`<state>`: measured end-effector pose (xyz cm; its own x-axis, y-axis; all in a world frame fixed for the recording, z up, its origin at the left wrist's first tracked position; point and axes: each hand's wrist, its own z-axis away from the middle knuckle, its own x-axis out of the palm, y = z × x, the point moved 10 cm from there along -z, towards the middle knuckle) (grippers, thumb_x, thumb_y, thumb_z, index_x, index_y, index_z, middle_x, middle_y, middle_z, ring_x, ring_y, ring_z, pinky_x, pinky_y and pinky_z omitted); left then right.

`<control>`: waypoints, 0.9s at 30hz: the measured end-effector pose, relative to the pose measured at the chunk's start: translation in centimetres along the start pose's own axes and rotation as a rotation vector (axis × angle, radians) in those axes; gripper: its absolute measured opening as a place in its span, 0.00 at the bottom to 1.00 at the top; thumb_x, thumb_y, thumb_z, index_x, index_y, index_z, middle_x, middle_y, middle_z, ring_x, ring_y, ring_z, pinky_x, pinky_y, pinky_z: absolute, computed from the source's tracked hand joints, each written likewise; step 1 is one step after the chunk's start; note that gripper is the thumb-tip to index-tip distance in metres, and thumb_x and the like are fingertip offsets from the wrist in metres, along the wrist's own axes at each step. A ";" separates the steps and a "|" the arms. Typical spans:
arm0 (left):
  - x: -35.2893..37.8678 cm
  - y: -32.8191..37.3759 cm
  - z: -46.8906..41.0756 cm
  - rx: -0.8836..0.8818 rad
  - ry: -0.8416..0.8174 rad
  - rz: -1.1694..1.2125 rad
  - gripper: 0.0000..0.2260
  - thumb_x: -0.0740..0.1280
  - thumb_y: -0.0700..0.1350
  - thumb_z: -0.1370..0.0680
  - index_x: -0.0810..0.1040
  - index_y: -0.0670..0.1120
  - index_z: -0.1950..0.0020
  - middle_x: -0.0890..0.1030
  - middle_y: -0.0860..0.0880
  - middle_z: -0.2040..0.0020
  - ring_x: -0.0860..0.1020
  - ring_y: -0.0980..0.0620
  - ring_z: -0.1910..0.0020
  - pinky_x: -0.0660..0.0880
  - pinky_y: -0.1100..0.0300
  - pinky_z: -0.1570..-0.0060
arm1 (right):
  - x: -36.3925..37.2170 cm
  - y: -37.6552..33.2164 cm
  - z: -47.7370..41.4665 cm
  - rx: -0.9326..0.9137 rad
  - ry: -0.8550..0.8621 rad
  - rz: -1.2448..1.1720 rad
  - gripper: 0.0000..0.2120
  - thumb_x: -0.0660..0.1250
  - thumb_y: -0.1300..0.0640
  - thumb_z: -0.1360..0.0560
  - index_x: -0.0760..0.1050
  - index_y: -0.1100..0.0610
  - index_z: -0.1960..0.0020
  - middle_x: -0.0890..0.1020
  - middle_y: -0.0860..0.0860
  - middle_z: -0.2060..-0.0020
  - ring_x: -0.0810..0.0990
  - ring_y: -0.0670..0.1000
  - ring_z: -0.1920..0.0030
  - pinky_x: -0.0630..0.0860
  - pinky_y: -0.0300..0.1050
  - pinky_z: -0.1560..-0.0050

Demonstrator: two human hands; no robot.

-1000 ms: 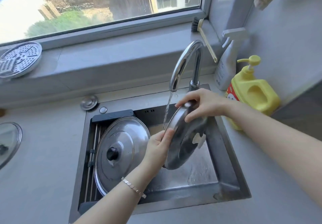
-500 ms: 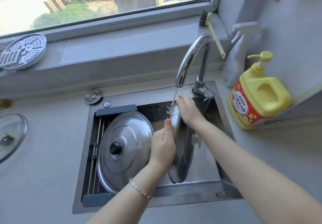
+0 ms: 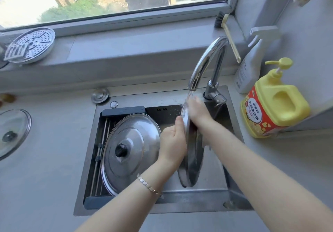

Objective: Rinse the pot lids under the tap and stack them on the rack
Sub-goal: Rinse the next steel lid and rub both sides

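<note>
While water from the tap (image 3: 207, 64) runs onto its top rim, I hold the steel pot lid (image 3: 191, 159) on edge over the sink (image 3: 180, 202), my left hand (image 3: 172, 146) clamped on its near rim with the thumb pressed against the metal, my right hand (image 3: 197, 113) closed over the upper rim just under the spout. Wet, polished steel gives little purchase, so I judge the lid could slide out of my fingers and clatter into the basin, and the stream striking the thin edge could spray over the table (image 3: 45, 177). Beside my left hand, the larger domed steel lid (image 3: 129, 152) with its black knob rests tilted on the slatted rack (image 3: 103, 141) at the sink's left side; swinging mine across carelessly might knock it. A glass lid (image 3: 12, 132) lies flat at the table's left edge, smooth and transparent, not yet rinsed, I'd guess.
</note>
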<state>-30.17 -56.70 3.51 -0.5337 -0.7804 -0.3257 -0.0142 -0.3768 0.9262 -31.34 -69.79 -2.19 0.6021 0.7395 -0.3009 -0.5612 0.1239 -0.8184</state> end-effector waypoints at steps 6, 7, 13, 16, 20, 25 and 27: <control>-1.7 -0.1 -0.9 -0.137 0.107 0.043 0.23 0.54 0.49 0.18 0.60 0.46 0.74 0.63 0.50 0.76 0.61 0.54 0.75 0.61 0.59 0.72 | 0.9 -0.3 0.4 0.005 0.008 -0.035 0.16 0.49 0.49 0.23 0.72 0.54 0.51 0.74 0.55 0.45 0.71 0.55 0.39 0.63 0.55 0.32; -2.5 -0.7 -1.8 -0.213 0.159 0.059 0.23 0.54 0.49 0.18 0.64 0.45 0.74 0.67 0.50 0.75 0.64 0.53 0.74 0.64 0.58 0.71 | 2.3 -1.6 1.9 -0.110 -0.017 0.019 0.18 0.49 0.50 0.21 0.71 0.57 0.40 0.72 0.56 0.37 0.67 0.54 0.34 0.58 0.52 0.29; -3.8 -2.2 -3.4 -0.288 0.227 0.111 0.21 0.54 0.50 0.18 0.70 0.41 0.68 0.71 0.47 0.71 0.68 0.50 0.71 0.66 0.64 0.73 | 4.1 -1.6 1.6 -0.256 -0.169 0.097 0.23 0.51 0.45 0.21 0.66 0.55 0.32 0.66 0.51 0.30 0.61 0.49 0.28 0.54 0.45 0.30; -2.8 -2.5 -2.8 -0.274 0.216 0.090 0.21 0.54 0.51 0.18 0.65 0.43 0.68 0.66 0.48 0.72 0.64 0.51 0.71 0.62 0.66 0.77 | 3.7 -0.6 -0.6 -0.102 -0.109 0.056 0.15 0.48 0.52 0.19 0.71 0.55 0.47 0.72 0.56 0.41 0.68 0.53 0.36 0.60 0.50 0.35; -4.8 -3.3 -3.8 -0.423 0.367 0.224 0.21 0.55 0.49 0.19 0.68 0.41 0.69 0.71 0.48 0.70 0.69 0.49 0.70 0.68 0.61 0.72 | 5.7 -3.1 4.2 -0.431 -0.110 0.278 0.24 0.46 0.51 0.20 0.60 0.60 0.27 0.61 0.53 0.26 0.55 0.50 0.25 0.49 0.47 0.25; -6.1 -3.4 -4.4 -0.399 0.415 0.277 0.22 0.54 0.52 0.20 0.69 0.43 0.70 0.73 0.47 0.70 0.72 0.46 0.65 0.70 0.55 0.59 | 5.4 -2.2 6.6 -0.560 -0.157 0.348 0.33 0.46 0.39 0.26 0.53 0.51 0.24 0.54 0.46 0.24 0.49 0.44 0.24 0.47 0.45 0.25; -5.7 -3.1 -3.5 -0.393 0.408 0.258 0.22 0.53 0.52 0.19 0.69 0.43 0.69 0.73 0.47 0.69 0.71 0.47 0.66 0.70 0.55 0.62 | 4.7 -2.0 4.3 -0.402 -0.193 0.245 0.28 0.50 0.44 0.21 0.55 0.54 0.25 0.56 0.48 0.24 0.51 0.45 0.25 0.48 0.44 0.25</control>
<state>-24.16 -52.80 1.87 -0.1111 -0.9694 -0.2187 0.4256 -0.2453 0.8711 -29.82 -63.70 0.18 0.3431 0.8284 -0.4427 -0.3868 -0.3049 -0.8703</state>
